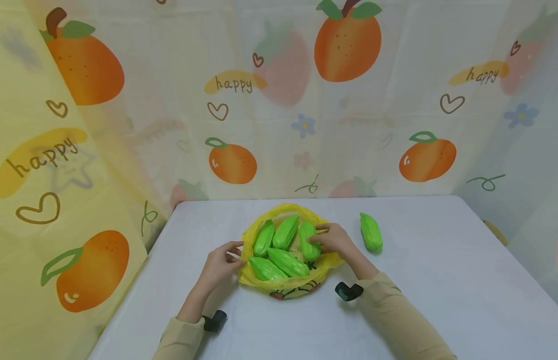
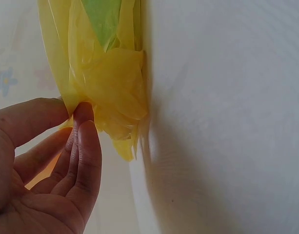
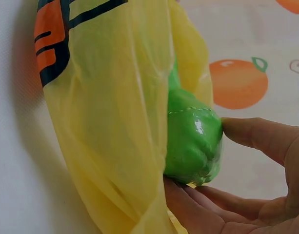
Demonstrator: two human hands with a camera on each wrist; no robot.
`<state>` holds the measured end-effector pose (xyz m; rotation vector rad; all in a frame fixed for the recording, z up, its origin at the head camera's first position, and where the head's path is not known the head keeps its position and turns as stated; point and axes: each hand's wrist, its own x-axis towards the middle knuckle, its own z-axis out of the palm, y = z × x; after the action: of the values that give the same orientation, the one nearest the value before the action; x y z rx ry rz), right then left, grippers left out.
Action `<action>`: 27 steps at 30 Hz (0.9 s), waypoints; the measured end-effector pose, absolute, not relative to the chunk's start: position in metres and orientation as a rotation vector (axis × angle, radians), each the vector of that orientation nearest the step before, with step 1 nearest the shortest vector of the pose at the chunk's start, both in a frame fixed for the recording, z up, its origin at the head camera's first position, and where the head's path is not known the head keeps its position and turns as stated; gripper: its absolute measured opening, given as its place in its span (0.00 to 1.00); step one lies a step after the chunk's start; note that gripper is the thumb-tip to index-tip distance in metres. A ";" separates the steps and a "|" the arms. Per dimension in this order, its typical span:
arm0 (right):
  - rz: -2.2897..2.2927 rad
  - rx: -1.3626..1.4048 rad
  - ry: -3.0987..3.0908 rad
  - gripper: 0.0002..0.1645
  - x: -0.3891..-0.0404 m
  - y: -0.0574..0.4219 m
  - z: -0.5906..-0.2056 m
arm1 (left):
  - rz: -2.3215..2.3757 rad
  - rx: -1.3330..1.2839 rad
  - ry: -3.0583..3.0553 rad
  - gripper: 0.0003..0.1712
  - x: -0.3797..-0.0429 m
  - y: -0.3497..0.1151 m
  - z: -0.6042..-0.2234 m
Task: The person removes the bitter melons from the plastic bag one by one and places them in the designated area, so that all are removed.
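Note:
A yellow plastic bag (image 1: 285, 289) lies on the table with its mouth spread wide. Several glossy, ribbed green bitter melons (image 1: 288, 261) are inside it. My left hand (image 1: 219, 265) pinches the bag's left rim, and the left wrist view shows the thin yellow plastic (image 2: 105, 92) between thumb and fingers. At the right side of the bag, my right hand (image 1: 335, 239) grips one bitter melon (image 1: 308, 242) by its side. In the right wrist view, this melon's rounded end (image 3: 195, 139) sits between thumb and fingers, partly hidden behind the bag wall.
Another green bitter melon (image 1: 371, 233) lies on the white table (image 1: 423, 280), right of the bag. A cloth printed with fruit (image 1: 279, 150) hangs behind the table and along its sides. Dark wrist devices (image 1: 348, 291) are on both forearms.

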<state>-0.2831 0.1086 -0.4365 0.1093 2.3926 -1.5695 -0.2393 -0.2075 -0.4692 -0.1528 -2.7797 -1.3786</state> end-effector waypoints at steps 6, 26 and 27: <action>-1.601 0.093 2.386 0.39 -0.281 0.115 -0.435 | -1.365 -0.157 -2.780 0.28 -0.239 -0.208 -0.469; -1.619 0.069 2.420 0.38 -0.276 0.139 -0.417 | -1.376 -0.154 -2.786 0.28 -0.240 -0.207 -0.469; -1.629 0.071 2.415 0.38 -0.276 0.141 -0.416 | -1.375 -0.159 -2.784 0.28 -0.240 -0.208 -0.468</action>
<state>-0.2759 0.1408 -0.4160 0.0710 2.4152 -1.6286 -0.2395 -0.2075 -0.4684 -0.1587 -2.7839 -1.3747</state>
